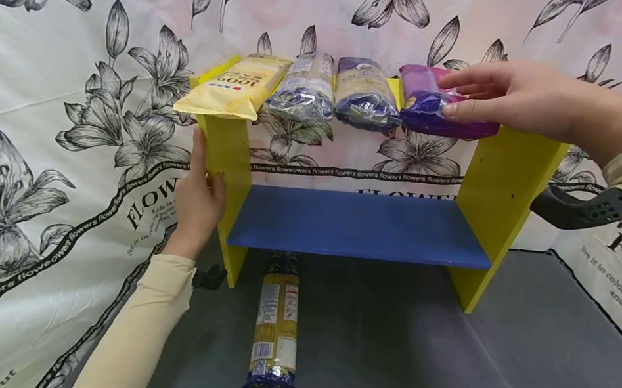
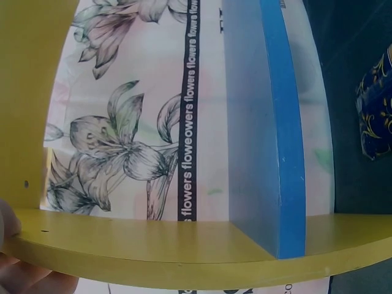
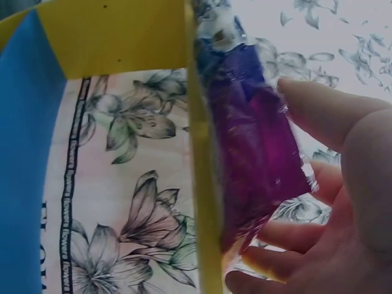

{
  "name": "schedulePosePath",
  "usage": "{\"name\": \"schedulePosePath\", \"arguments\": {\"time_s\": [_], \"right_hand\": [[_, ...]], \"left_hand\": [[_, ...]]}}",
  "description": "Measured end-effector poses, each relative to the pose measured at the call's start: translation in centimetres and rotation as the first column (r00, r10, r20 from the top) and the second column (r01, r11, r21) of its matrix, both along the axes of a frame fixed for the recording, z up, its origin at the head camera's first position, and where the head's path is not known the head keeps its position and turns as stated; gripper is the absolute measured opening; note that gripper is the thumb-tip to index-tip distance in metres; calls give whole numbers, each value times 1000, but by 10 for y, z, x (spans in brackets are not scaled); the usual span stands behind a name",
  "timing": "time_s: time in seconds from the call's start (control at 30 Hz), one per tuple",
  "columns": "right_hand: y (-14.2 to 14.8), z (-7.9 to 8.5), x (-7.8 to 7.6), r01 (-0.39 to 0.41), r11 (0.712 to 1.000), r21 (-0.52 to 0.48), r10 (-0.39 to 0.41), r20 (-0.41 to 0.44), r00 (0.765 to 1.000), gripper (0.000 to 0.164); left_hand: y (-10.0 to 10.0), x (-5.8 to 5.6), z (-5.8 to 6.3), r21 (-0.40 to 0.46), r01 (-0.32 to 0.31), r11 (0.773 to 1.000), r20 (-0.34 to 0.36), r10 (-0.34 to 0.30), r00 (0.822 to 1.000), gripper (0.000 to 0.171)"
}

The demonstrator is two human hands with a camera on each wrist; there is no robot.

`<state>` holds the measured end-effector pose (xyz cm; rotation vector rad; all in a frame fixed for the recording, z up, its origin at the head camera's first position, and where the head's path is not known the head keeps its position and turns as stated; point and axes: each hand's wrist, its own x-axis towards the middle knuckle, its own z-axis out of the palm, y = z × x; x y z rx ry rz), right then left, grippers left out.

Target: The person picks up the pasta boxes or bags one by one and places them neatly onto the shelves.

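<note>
My left hand (image 1: 199,198) grips the front edge of the yellow left side panel (image 1: 227,166) of a small shelf; in the left wrist view its thumb and fingers wrap that edge. At the right end of the top, my right hand (image 1: 530,99) holds a purple and blue plastic packet (image 1: 428,101), thumb at its front and fingers over it. The right wrist view has this shiny packet (image 3: 254,135) between thumb and fingers. Left of it on the top lie a blue-ended packet (image 1: 364,92), a clear silvery packet (image 1: 305,84) and a yellow packet (image 1: 240,81).
A blue board (image 1: 360,224) joins the yellow side panels at mid height. Under and in front of it, a long spaghetti packet (image 1: 277,328) lies on the dark grey tabletop (image 1: 383,363). A flower-printed cloth (image 1: 93,90) hangs behind and at the left.
</note>
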<state>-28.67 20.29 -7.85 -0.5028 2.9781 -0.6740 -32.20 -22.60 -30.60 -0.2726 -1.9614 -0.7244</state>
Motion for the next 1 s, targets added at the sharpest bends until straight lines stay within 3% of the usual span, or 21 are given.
{"name": "schedulePosePath", "arguments": {"time_s": [0.2, 0.47, 0.73, 1.0], "right_hand": [[5, -13, 2, 32, 999, -20, -33, -26, 999, 68], [5, -17, 2, 28, 998, -51, -30, -47, 998, 66], [5, -19, -1, -4, 994, -110, -5, -76, 997, 64], [7, -23, 2, -14, 976, -216, 1, -62, 998, 67]], "left_hand": [[0, -2, 0, -17, 0, 1000, -12, 0, 1000, 71], [-1, -4, -2, -16, 7, 1000, -55, -7, 998, 77], [0, -1, -3, -3, 26, 1000, -25, -27, 999, 77], [0, 1, -2, -6, 2, 1000, -8, -2, 1000, 77]]}}
